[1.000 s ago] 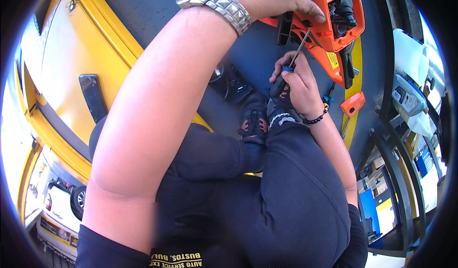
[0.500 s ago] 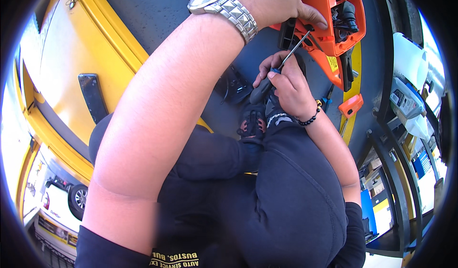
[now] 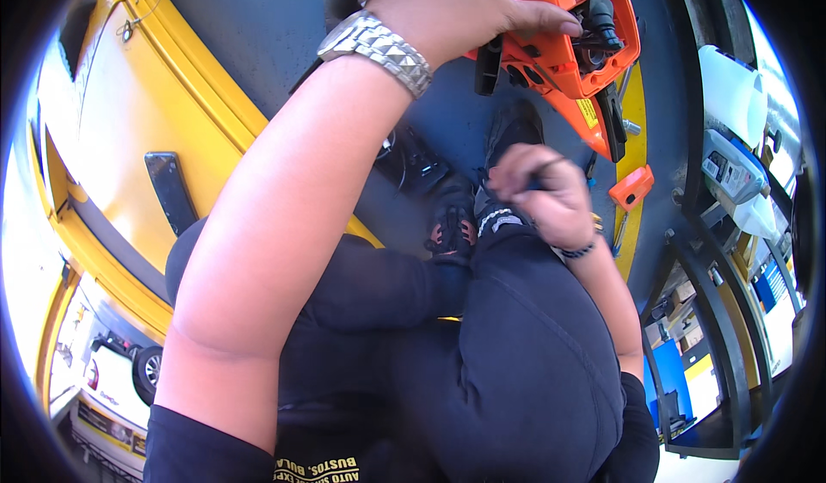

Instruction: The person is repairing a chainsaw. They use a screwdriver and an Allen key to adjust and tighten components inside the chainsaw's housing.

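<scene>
My left hand (image 3: 447,10), wearing a metal watch (image 3: 379,49), grips an orange chainsaw (image 3: 551,61) at the top of the view. Its thumb lies across the orange housing; the other fingers are partly cut off by the upper edge. Within the housing's opening sits a black rubber-like part (image 3: 600,25). Lower down and apart from the saw is my right hand (image 3: 551,195), smeared by motion, its fingers curled. A dark, blurred piece shows between them, seemingly the screwdriver (image 3: 540,176); its shaft cannot be made out.
A small orange part (image 3: 632,188) lies on the yellow floor stripe (image 3: 631,242). A dark phone-like slab (image 3: 169,192) rests on the yellow metal frame at left. Black parts (image 3: 409,160) lie near my shoes. Plastic containers (image 3: 731,165) and a dark rack stand at right.
My right hand has drawn back from the chainsaw, taking the screwdriver tip away from the housing. My left hand and the chainsaw appear shifted slightly left in view.
</scene>
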Tool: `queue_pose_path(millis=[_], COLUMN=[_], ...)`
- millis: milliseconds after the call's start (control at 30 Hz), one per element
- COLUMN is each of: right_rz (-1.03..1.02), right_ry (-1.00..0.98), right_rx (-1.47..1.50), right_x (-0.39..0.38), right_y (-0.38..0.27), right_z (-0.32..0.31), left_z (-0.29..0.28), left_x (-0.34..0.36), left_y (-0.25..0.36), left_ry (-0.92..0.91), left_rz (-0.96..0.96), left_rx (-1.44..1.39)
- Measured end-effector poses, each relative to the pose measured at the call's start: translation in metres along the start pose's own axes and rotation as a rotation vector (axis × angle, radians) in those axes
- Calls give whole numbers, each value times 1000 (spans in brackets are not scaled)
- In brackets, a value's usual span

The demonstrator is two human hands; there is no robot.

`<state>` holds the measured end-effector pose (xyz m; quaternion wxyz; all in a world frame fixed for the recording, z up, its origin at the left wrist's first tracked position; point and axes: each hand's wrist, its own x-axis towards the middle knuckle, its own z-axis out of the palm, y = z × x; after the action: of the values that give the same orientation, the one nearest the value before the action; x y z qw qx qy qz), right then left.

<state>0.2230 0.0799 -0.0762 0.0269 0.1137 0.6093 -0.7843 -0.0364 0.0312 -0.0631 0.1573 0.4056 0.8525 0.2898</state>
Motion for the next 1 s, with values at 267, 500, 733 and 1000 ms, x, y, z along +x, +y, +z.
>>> queue_pose_path(millis=[267, 500, 733, 1000], right_rz=[-72, -32, 45, 140], right_ry=[685, 653, 603, 591], right_rx=[-1285, -1246, -1153, -1057], right_x=[9, 31, 38, 38], right_y=[-63, -51, -56, -60], right_z=[-88, -78, -85, -78], left_z=[17, 0, 0, 6], left_x=[7, 10, 0, -7], left_y=[-2, 14, 9, -1], left_ry=[204, 111, 159, 189], left_rz=[-48, -188, -228, -185], left_rx=[-845, -691, -628, -594])
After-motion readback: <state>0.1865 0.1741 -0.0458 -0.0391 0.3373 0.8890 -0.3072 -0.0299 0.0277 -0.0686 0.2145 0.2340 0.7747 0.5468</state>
